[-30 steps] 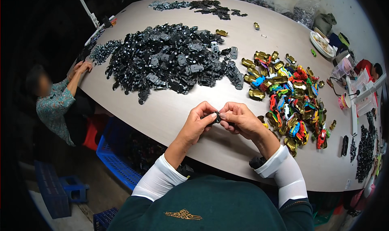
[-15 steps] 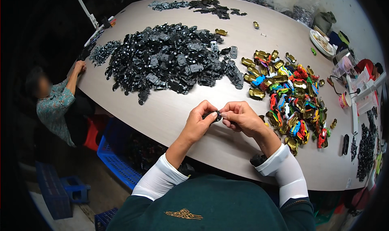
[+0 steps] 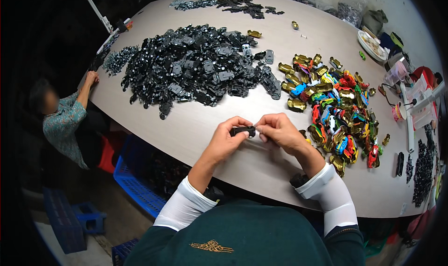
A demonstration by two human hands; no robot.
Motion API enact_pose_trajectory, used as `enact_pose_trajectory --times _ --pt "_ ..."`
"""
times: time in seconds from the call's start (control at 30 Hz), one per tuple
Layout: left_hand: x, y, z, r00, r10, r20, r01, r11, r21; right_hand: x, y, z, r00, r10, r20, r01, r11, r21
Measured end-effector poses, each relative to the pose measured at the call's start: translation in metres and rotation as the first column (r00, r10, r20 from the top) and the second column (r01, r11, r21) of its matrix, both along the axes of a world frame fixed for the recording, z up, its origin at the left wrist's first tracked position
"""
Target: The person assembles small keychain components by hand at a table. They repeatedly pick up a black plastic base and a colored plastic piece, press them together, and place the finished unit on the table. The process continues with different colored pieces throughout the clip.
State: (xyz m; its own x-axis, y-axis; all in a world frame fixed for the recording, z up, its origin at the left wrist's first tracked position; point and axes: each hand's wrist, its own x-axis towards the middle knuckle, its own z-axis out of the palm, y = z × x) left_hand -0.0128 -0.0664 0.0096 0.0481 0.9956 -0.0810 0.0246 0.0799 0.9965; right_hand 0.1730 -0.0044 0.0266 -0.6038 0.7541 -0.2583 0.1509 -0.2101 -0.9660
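While a co-worker (image 3: 60,121) sits at the table's left edge with a hand (image 3: 91,77) laid on the tabletop (image 3: 196,126), a blue plastic crate (image 3: 133,179) stands on the floor below that edge; what it holds cannot be made out. Across the table's left and middle lies a broad heap of black parts (image 3: 196,67). Nearer the person, the left hand (image 3: 228,137) has its fingers curled closed about the left end of a small black part (image 3: 243,131), thumb and forefinger pinching it. That piece is held just above the table's near edge, between the two hands. The right hand (image 3: 277,130) meets it from the other side, fingertips pinched shut on its right end, so both hands touch the same piece. Right of the hands spreads a pile of coloured and gold shells (image 3: 333,105). Farther right, near the table's far rim, stands a white plate (image 3: 371,44) with pale bits on it, and beyond it a small pink cup (image 3: 400,71).
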Motion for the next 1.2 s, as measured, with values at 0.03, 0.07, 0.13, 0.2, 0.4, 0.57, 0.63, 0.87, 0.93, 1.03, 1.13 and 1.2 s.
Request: enact_pose_trajectory --times 0.03,0.07,0.13,0.2,0.4,0.57,0.63,0.87,0.93,1.03,1.13,1.2 --pt "-0.006 0.001 0.001 0.999 -0.017 0.041 0.019 0.999 -0.045 0.001 0.001 0.002 0.998 -0.046 -0.05 0.047 0.999 0.007" --pt "-0.007 0.001 0.002 0.997 0.024 0.076 -0.021 0.999 -0.04 0.0 0.001 0.0 0.993 -0.067 -0.099 0.073 0.996 0.054" --pt "-0.005 0.002 -0.003 0.976 0.092 0.196 -0.087 0.996 -0.031 -0.003 -0.004 -0.002 0.998 -0.006 -0.063 0.007 1.0 0.016" --pt "-0.005 0.004 -0.011 0.92 0.147 0.362 -0.146 0.989 -0.033 -0.005 -0.006 -0.008 0.997 0.057 -0.046 -0.057 0.998 -0.012" --pt "-0.009 -0.001 -0.001 0.856 0.108 0.506 -0.038 0.989 -0.145 -0.002 -0.005 -0.001 0.983 -0.019 -0.185 0.019 1.0 0.001" --pt "-0.002 -0.006 -0.001 0.94 -0.001 0.34 0.042 0.993 -0.114 0.002 -0.004 0.005 0.957 -0.043 -0.285 -0.019 0.978 -0.21" --pt "0.001 -0.008 -0.004 0.934 0.026 0.356 0.005 0.996 -0.084 0.0 -0.006 0.005 0.948 -0.038 -0.316 -0.056 0.958 -0.283" --pt "0.006 -0.01 -0.004 0.906 0.058 0.42 -0.01 0.993 -0.116 -0.002 -0.01 -0.002 0.904 -0.082 -0.419 -0.091 0.922 -0.377" --pt "0.006 -0.01 -0.005 0.903 0.062 0.424 -0.015 0.993 -0.115 -0.003 -0.011 -0.002 0.894 -0.075 -0.442 -0.106 0.923 -0.37" --pt "0.006 -0.01 -0.002 0.898 0.059 0.436 -0.004 0.992 -0.128 -0.003 -0.012 -0.002 0.895 -0.065 -0.441 -0.107 0.929 -0.354" --pt "0.004 -0.011 0.0 0.902 0.043 0.429 0.014 0.992 -0.129 -0.003 -0.012 -0.003 0.907 -0.042 -0.419 -0.103 0.943 -0.316" --pt "0.004 -0.011 0.0 0.915 0.035 0.402 0.017 0.992 -0.125 -0.002 -0.011 -0.004 0.916 -0.006 -0.402 -0.114 0.955 -0.274"
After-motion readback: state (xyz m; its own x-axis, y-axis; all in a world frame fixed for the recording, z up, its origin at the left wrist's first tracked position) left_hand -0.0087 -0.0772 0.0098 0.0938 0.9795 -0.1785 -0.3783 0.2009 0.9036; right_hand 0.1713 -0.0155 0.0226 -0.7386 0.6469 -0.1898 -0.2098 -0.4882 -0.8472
